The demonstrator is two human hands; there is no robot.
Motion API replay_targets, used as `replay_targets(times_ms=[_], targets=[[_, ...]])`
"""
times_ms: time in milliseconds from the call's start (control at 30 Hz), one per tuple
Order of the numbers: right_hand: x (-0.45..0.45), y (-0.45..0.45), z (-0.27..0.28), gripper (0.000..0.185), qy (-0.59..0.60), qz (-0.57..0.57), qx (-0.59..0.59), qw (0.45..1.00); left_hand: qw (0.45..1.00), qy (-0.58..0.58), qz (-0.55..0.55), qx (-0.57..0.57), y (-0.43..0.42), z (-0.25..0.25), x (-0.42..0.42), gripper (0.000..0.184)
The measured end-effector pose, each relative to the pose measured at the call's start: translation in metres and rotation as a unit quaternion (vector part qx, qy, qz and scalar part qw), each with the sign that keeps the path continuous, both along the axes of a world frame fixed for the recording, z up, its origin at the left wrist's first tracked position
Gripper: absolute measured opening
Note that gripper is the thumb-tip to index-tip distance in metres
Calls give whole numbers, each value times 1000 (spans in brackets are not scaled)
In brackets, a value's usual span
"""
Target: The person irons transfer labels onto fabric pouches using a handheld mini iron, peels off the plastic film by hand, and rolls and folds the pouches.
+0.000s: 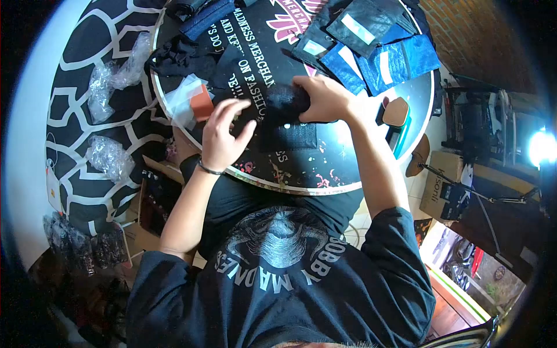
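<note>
My right hand (322, 101) is closed around a dark black item (285, 105), which looks like folded fabric; its exact kind is hard to make out. A flat black textured piece (299, 138) lies on the table just below it. My left hand (223, 136) hovers near the table's left front edge, fingers curved and apart, with nothing visible in it. Close behind it are an orange piece (202, 103) and some clear plastic sheets (180, 104).
The round black table (342, 168) has printed lettering. Blue pouches (390, 66) and a black pouch (362, 29) with white labels are piled at back right. A black cloth bundle (183, 58) lies at left. A tan oval object (395, 111) sits at the right edge.
</note>
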State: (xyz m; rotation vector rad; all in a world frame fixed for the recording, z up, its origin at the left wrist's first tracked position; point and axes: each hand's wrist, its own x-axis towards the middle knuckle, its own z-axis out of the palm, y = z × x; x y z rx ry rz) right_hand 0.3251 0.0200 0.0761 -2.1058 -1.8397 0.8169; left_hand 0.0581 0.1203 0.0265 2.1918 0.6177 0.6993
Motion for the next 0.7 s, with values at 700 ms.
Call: replay_targets(times_ms=[700], targets=[[-82,-100,-34,74,53,-35,210,976,756,-104,35,-646,-25,-41,49,33]])
